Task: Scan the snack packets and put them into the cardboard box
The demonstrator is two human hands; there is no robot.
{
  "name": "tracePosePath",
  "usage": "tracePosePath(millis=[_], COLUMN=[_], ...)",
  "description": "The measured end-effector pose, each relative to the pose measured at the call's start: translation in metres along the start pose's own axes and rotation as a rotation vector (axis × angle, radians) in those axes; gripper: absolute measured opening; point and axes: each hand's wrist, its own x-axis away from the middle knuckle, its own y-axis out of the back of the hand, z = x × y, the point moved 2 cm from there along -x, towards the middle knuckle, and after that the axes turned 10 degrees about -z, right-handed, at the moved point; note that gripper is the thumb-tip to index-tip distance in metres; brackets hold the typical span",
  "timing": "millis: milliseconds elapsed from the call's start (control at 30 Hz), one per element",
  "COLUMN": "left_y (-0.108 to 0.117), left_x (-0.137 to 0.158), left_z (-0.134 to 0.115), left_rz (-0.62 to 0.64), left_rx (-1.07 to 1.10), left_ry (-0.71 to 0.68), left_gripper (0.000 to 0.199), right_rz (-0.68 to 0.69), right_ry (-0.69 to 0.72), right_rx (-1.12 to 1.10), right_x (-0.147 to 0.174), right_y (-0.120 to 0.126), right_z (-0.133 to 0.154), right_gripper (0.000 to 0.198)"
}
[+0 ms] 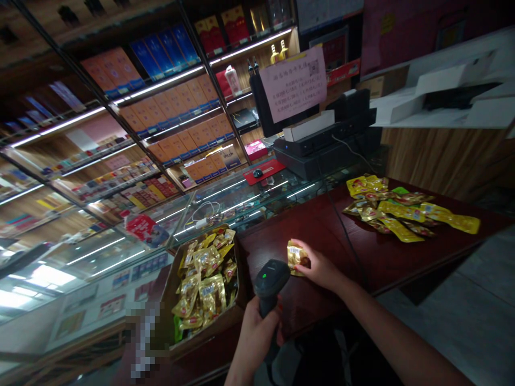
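Carton (pixel 242 273) is noted at the left end of the counter (pixel 273 236), filled with gold packets (pixel 212 297). To its right, near the counter's near edge, a dark scanner (pixel 270 279) with a lit green spot is gripped by its handle in the left hand (pixel 259 332). Just beyond the scanner's head, over the middle of the counter, a single packet (pixel 295 256) is pinched in the right hand (pixel 319 266), its barcode label turned to view. The hands are held apart. A black cable (pixel 341 220) is laid across the counter further right, and a loose pile (pixel 402 210) of yellow and gold packets is found toward the right end.

Work is judged to be under way: one packet is presented, and many are left in the carton. Whether the pile has been scanned cannot be established.

Lower packets are hidden in the carton, and its near left corner is masked by a pixelated patch. The scanner's trigger is concealed by fingers, its lead is cut off below, and packet print cannot be read.
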Motion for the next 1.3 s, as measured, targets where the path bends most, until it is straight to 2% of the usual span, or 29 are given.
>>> tracePosePath(millis=[200, 333, 433, 533, 633, 700, 733, 833, 900, 1033, 1100, 1200, 1300], left_y=[0.001, 0.003, 0.005, 0.008, 0.009, 0.009, 0.01, 0.01, 0.011, 0.012, 0.013, 0.014, 0.015], left_x=[-0.003, -0.007, -0.013, -0.019, -0.02, -0.019, -0.019, -0.017, -0.016, -0.018, -0.02, -0.023, -0.024], left_z=[0.006, 0.022, 0.042, 0.06, 0.068, 0.07, 0.07, 0.07, 0.07, 0.072, 0.074, 0.078, 0.08], left_rz=[-0.008, -0.023, -0.055, -0.069, -0.065, -0.069, -0.075, -0.089, -0.095, -0.122, -0.138, -0.138, -0.115], left_rx=[0.0, 0.025, 0.086, 0.163, 0.198, 0.204, 0.208, 0.217, 0.219, 0.171, 0.137, 0.136, 0.173], left_ry=[0.011, 0.026, 0.056, 0.125, 0.135, 0.118, 0.112, 0.111, 0.106, 0.076, 0.06, 0.055, 0.072], left_gripper=[0.019, 0.021, 0.025, 0.032, 0.034, 0.034, 0.034, 0.035, 0.034, 0.025, 0.025, 0.028, 0.036], right_rz=[0.002, 0.021, -0.054, -0.109, -0.133, -0.079, -0.011, 0.198, 0.24, 0.305, 0.359, 0.352, 0.241], right_ry=[-0.028, -0.056, -0.025, -0.116, -0.162, -0.13, -0.103, 0.034, 0.153, 0.298, 0.334, 0.336, 0.202], right_rx=[0.025, 0.087, 0.03, -0.122, -0.313, -0.388, -0.394, -0.209, 0.047, 0.525, 0.623, 0.573, 0.479], right_x=[0.001, 0.003, 0.0, -0.011, -0.03, -0.043, -0.048, -0.055, -0.053, -0.039, -0.034, -0.036, -0.051], right_y=[0.0, 0.0, 0.004, 0.003, -0.014, -0.035, -0.049, -0.089, -0.111, -0.147, -0.157, -0.149, -0.106], right_z=[0.003, 0.001, -0.002, 0.002, 0.028, 0.058, 0.075, 0.126, 0.151, 0.179, 0.183, 0.178, 0.143], right_gripper=[0.073, 0.074, 0.068, 0.077, 0.098, 0.101, 0.097, 0.079, 0.071, 0.045, 0.045, 0.071, 0.074])
